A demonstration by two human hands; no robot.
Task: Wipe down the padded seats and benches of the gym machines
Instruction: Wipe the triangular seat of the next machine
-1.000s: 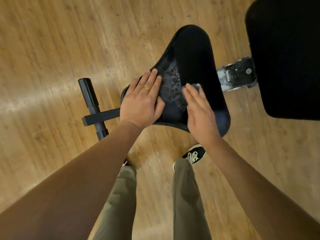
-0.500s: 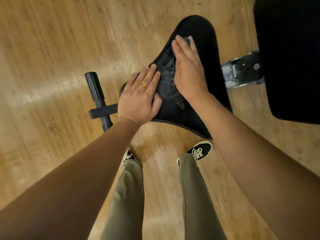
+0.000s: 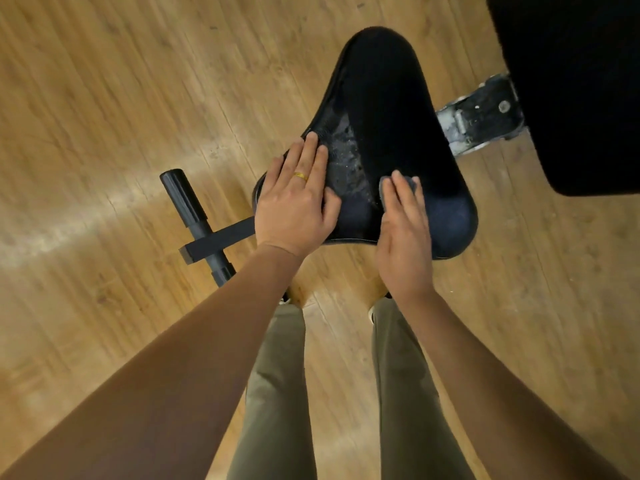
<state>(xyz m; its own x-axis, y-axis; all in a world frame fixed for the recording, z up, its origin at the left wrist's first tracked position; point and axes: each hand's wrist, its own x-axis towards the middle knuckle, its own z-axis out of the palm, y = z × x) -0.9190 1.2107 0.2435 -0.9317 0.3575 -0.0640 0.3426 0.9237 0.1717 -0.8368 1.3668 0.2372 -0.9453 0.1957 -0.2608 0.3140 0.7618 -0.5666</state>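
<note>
- My right hand [image 3: 403,237] has slid back from the narrow far end of the seat [image 3: 381,98] to its wide near edge. Its fingers are straight and press the grey cloth [image 3: 411,183] flat.
- Nearest me, olive trousers [image 3: 277,393] stand over a glossy wood-plank floor [image 3: 121,98].
- My left hand [image 3: 294,206] lies flat on the seat's left corner, gripping nothing.
- The seat is black, padded and tapering, with whitish speckles between my hands.
- Beyond it are a scuffed metal bracket [image 3: 485,112] and a black back pad [image 3: 571,81].

Black padded seat [image 3: 388,109], worn flaky patch left-centre; grey cloth [image 3: 413,183] flat on it.
</note>
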